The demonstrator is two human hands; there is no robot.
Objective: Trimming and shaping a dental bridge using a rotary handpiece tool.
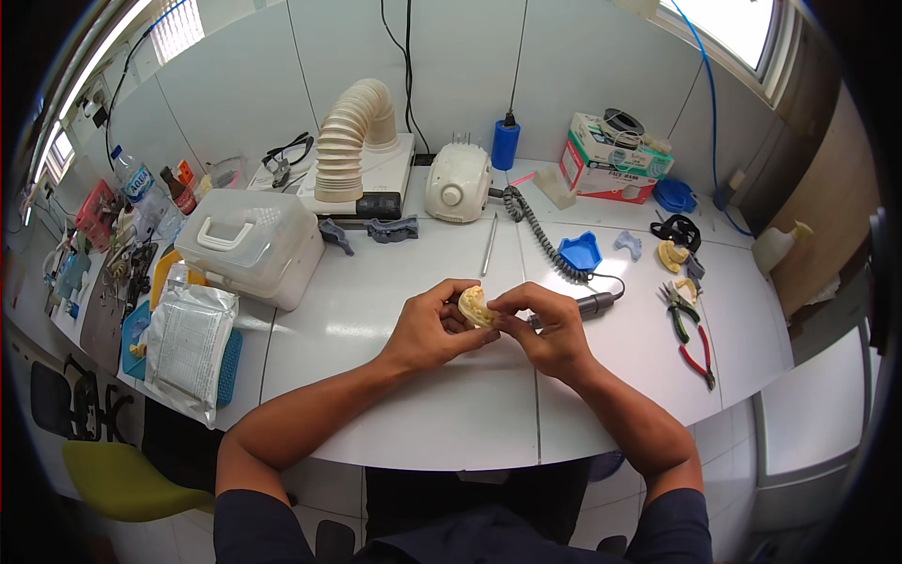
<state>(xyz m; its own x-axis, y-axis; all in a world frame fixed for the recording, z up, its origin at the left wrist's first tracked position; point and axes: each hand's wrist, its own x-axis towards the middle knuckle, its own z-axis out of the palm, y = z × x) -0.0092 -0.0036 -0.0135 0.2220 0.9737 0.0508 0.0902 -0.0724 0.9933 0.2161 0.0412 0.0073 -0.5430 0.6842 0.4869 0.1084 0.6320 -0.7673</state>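
Above the middle of the white table, a pale yellow dental cast (475,305) is held up between both hands. My left hand (423,327) is closed around its left side and underside. From the right, my right hand (552,329) pinches the cast's right edge with thumb and fingertips; whether a small piece is also between them is hidden. Just beyond the right hand lies a dark rotary handpiece (595,305), partly covered by the fingers. A thin metal instrument (490,246) rests on the table past the cast.
At the back stand a white flexible duct (340,141) and a handpiece control unit (458,183) with a coiled cord (533,226). On the right lie pliers (678,315), more casts (671,256) and a blue mould (581,252). A clear toolbox (249,240) and silver pouch (191,348) sit left.
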